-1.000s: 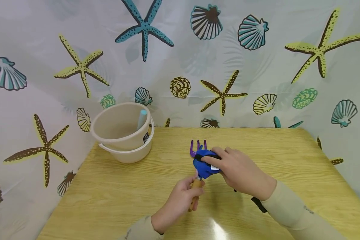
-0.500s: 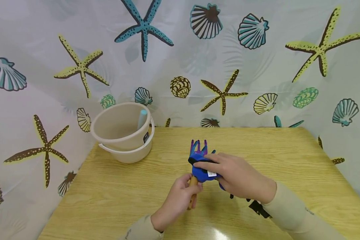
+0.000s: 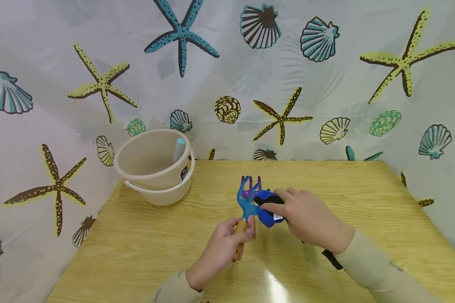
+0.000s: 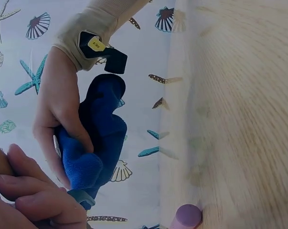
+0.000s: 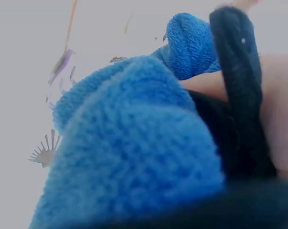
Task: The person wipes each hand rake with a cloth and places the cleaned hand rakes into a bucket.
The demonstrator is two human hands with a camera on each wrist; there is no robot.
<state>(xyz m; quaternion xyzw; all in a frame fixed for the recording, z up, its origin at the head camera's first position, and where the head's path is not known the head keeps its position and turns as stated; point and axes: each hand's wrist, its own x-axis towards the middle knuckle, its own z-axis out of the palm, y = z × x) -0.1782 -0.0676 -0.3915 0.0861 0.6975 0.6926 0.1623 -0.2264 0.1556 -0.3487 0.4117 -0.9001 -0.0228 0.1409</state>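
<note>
My left hand (image 3: pixel 221 244) grips the wooden handle of a small blue garden fork (image 3: pixel 246 205), its tines pointing away from me. In my right hand (image 3: pixel 307 214) is a bunched blue fleecy cloth (image 3: pixel 267 219) with black trim and a white tag. The cloth sits against the right side of the fork's head. Behind the blue fork lies a purple garden fork (image 3: pixel 259 182) on the table, partly hidden; a pink handle (image 4: pixel 187 217) shows low in the left wrist view. Blue cloth (image 5: pixel 129 148) fills much of the right wrist view.
A beige bucket (image 3: pixel 151 183) with a white handle stands at the back left of the wooden table (image 3: pixel 144 244). A light-blue stick end (image 3: pixel 179 150) shows inside it. A shell-and-starfish curtain (image 3: pixel 227 75) hangs behind. Black straps (image 3: pixel 332 259) dangle below my right wrist.
The cloth first moved forward and left over the blue fork's head, then back right, uncovering the tines. My left hand and the fork have shifted slightly left.
</note>
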